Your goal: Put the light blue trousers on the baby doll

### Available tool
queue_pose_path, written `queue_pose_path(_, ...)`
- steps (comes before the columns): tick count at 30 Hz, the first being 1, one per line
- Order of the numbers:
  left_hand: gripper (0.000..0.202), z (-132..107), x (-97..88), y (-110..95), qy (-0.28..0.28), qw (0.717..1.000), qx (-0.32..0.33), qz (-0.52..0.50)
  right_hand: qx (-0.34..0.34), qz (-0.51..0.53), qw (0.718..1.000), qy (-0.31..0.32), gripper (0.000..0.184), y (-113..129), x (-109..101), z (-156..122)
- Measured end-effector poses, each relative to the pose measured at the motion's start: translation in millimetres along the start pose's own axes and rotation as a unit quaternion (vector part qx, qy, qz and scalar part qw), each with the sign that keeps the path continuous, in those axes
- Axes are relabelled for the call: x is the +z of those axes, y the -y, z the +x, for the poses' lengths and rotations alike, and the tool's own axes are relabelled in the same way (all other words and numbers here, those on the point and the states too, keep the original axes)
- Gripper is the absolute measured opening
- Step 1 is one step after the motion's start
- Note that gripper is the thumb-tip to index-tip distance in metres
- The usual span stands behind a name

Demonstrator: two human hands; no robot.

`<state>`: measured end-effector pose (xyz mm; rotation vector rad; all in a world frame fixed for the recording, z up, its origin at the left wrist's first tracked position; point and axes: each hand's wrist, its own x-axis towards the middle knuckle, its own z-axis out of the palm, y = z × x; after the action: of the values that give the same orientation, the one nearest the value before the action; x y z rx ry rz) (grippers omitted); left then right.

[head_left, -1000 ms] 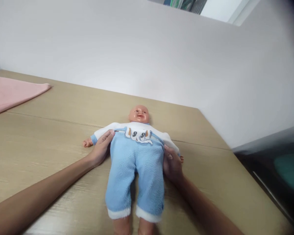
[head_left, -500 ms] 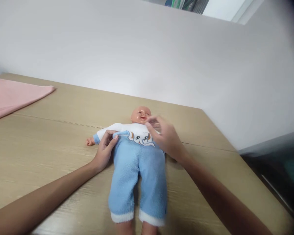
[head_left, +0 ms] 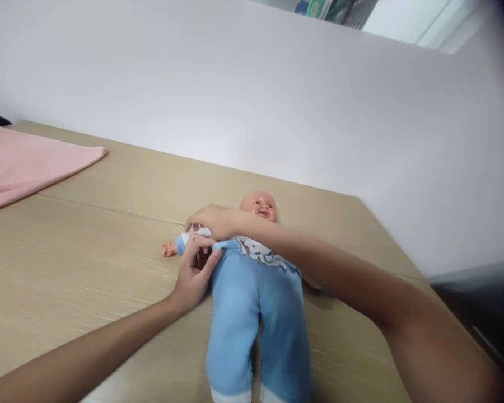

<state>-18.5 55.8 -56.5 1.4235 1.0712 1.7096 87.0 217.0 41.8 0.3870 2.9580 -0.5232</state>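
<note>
A bald baby doll (head_left: 258, 202) lies on its back on the table. It wears a white long-sleeved top and fuzzy blue trousers (head_left: 235, 313) with white cuffs. A printed cartoon animal shows at the waist, partly behind my right forearm. My left hand (head_left: 194, 271) is closed at the left side of the waist, thumb and fingers pinching the blue edge. My right hand (head_left: 212, 220) reaches across the doll's chest, its fingers curled over the white sleeve (head_left: 202, 230) just above my left hand. The doll's small hand (head_left: 168, 249) sticks out of the blue cuff.
A pink cloth (head_left: 37, 159) lies flat at the table's far left. The wooden table (head_left: 121, 268) has a seam across it and meets a white wall (head_left: 172, 84) behind. A dark area lies beyond its right edge.
My right hand has moved left from near the doll's chin to the sleeve, its forearm now crossing the chest. My left hand stays at the waist. The view has shifted slightly.
</note>
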Motion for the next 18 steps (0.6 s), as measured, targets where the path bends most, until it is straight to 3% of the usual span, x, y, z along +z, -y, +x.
queue_pose_path(5, 0.028, -2.5, 1.5, 0.4, 0.01, 1.0, -0.014, -0.024, 0.046, -0.025, 0.998, -0.028, 0.028, 6.1, 3.9, -6.3)
queue_pose_path(8, 0.028, -6.9, 2.1, 4.3, 0.007, 0.999, -0.021, -0.045, 0.055, 0.054, 0.987, -0.14, 0.03, 13.5, 2.9, -20.8)
queue_pose_path(12, 0.022, -12.2, 1.8, 8.4, 0.015, 0.999, 0.016, -0.032, 0.08, 0.199, 0.933, -0.288, 0.039, 17.6, 3.4, -53.8)
queue_pose_path(16, 0.007, -15.2, -2.2, 9.8, -0.001, 0.996, 0.091, 0.009, 0.101, 0.327, 0.89, -0.302, 0.029, 11.0, 10.8, -79.1)
queue_pose_path(18, 0.007, -16.2, -4.8, 9.5, 0.001, 0.989, 0.142, 0.03, 0.093, 0.333, 0.887, -0.305, 0.024, 8.3, 15.8, -83.3)
